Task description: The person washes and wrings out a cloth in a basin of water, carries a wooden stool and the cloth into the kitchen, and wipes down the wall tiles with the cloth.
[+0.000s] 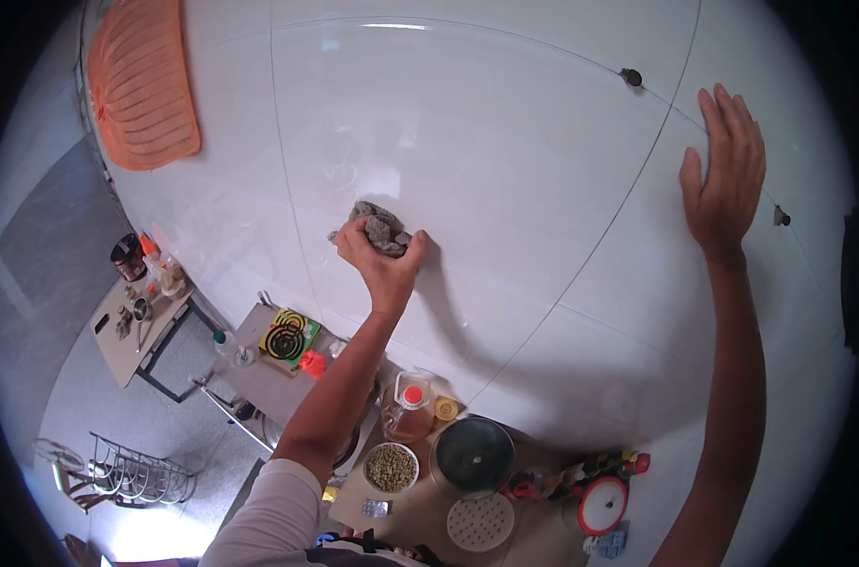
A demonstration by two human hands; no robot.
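My left hand [382, 269] is closed around a crumpled grey cloth [380, 227], which it presses against the white tiled wall [476, 170]. Parts of the cloth bulge out past the fingers and thumb. Farther right, my right hand [725, 184] lies flat on the same wall, its fingers stretched upward and its thumb apart. Close to that hand, two small dark knobs stick out of the wall, an upper knob [631, 77] and a lower knob [782, 216].
An orange ribbed plastic piece [146, 85] hangs at upper left. Below the wall, a counter holds an oil jug [408, 408], a bowl of beans [391, 468], a dark pan [473, 455] and a perforated white disc [480, 522]. A small table [127, 354] and metal rack [146, 472] stand left.
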